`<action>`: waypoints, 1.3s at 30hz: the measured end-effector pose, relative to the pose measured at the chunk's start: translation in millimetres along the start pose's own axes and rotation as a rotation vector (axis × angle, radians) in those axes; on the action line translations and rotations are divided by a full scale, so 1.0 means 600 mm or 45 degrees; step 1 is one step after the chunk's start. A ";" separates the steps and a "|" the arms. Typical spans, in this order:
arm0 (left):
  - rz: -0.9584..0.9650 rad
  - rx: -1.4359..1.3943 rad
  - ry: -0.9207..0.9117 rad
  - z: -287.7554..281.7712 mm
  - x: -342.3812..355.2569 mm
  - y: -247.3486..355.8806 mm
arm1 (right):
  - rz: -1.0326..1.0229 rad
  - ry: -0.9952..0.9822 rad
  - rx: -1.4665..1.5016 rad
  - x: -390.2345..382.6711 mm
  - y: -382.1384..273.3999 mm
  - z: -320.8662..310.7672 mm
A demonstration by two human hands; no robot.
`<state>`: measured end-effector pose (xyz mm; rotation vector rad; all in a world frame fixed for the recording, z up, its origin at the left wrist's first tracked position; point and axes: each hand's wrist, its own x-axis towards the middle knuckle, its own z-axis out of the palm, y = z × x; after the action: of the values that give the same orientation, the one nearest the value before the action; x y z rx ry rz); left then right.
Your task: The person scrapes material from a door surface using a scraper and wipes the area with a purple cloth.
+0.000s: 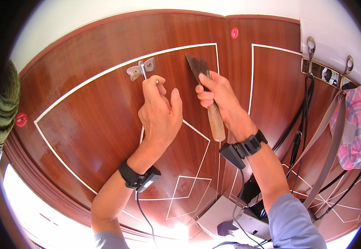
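On the brown wood panel [105, 103] is a metal hook [135, 74] with a wing-shaped base fixed by screws. My left hand [159, 114] has its fingers curled around the hook's lower prong, thumb held apart. In my right hand [222, 97] is a scraper [217, 124], gripped by its wooden handle near the blade. That dark, worn blade points up and left, a short way right of the hook, seemingly close to the panel. Whether its edge touches the wood I cannot tell. Both wrists carry black straps with small boxes and cables.
At right, a rack with metal hooks [348, 64] bears belts [305, 112] and a pink plaid cap [357, 128]. Below, boxes [220, 213] stand in the corner. A green textured thing [8, 103] hangs at far left. White lines and red round stickers [21, 120] mark the panel.
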<state>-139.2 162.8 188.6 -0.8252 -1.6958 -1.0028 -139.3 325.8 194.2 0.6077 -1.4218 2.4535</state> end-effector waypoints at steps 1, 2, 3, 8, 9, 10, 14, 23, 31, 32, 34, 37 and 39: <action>-0.002 -0.005 -0.002 0.000 0.000 0.000 | -0.038 -0.011 -0.010 0.002 -0.004 0.000; 0.039 0.010 0.014 0.000 0.002 -0.001 | -0.035 0.007 0.022 0.004 -0.009 0.001; 0.083 0.028 0.031 0.000 0.005 -0.004 | -0.035 0.010 0.021 0.003 -0.006 0.003; 0.043 0.025 0.026 0.003 0.002 -0.006 | -0.026 0.021 0.059 0.004 0.001 0.010; 0.071 0.044 0.031 0.003 0.001 -0.008 | -0.073 0.019 0.068 0.007 0.000 0.010; 0.066 0.045 0.026 0.002 0.000 -0.007 | -0.075 0.034 0.092 0.005 -0.002 0.014; 0.052 0.025 0.027 0.005 0.001 -0.009 | 0.004 0.045 0.074 -0.006 0.010 0.009; 0.070 0.037 0.052 0.010 0.002 -0.008 | -0.008 0.019 0.044 0.002 0.000 -0.006; 0.080 0.015 0.059 0.009 0.000 -0.006 | -0.084 0.053 0.018 0.014 -0.007 -0.003; 0.082 0.018 0.058 0.009 0.002 -0.004 | -0.141 0.050 0.004 0.018 -0.010 -0.006; 0.087 0.026 0.059 0.005 0.002 -0.007 | -0.148 0.041 -0.061 0.016 0.001 -0.005; 0.055 0.053 0.042 0.005 -0.001 -0.010 | -0.118 0.041 -0.090 0.005 0.012 -0.007; 0.086 0.046 0.054 0.005 0.000 -0.007 | -0.135 0.070 -0.032 0.013 0.002 -0.006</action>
<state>-144.1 163.6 187.2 -0.8266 -1.6346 -0.9347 -147.4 328.0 195.4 0.5901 -1.3616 2.3487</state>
